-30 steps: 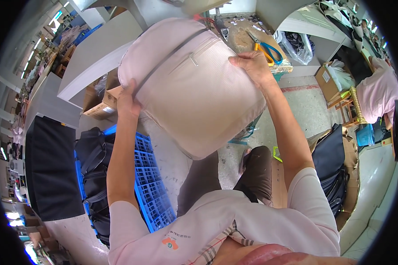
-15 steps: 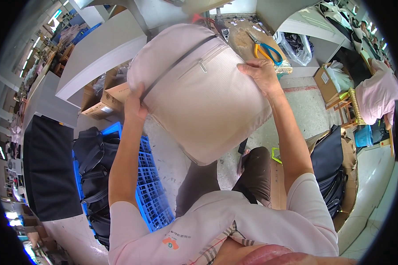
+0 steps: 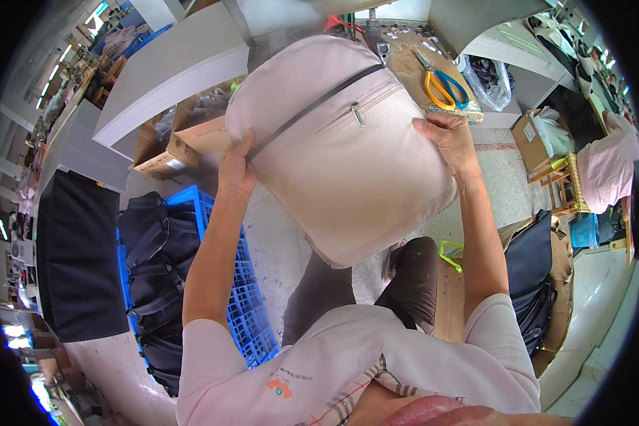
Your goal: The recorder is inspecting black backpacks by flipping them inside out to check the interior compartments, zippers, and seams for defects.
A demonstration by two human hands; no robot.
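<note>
A pale pinkish-beige backpack front panel (image 3: 333,184), rounded at the top, is held up before me at a tilt. Across its upper part runs a dark strip (image 3: 312,110), and below that a zipper pull (image 3: 357,115) hangs on a seam. My left hand (image 3: 238,167) pinches the panel's left edge near the end of the dark strip. At the opposite edge, my right hand (image 3: 449,142) grips with thumb on the front; the fingers behind are partly hidden. Scissors with yellow and blue handles (image 3: 443,85) lie on the worktop just beyond my right hand.
A blue plastic crate (image 3: 252,305) with black bags (image 3: 156,263) stands at my left, beside a black-covered box (image 3: 78,255). Open cartons (image 3: 167,160) sit under the grey table (image 3: 170,78). On the right are a carton with dark bags (image 3: 532,284) and a wooden stool (image 3: 562,186).
Both hands and the panel have shifted a little to the right, and the zipper pull now hangs more upright. The whole view has also moved slightly. Both grips stay the same.
</note>
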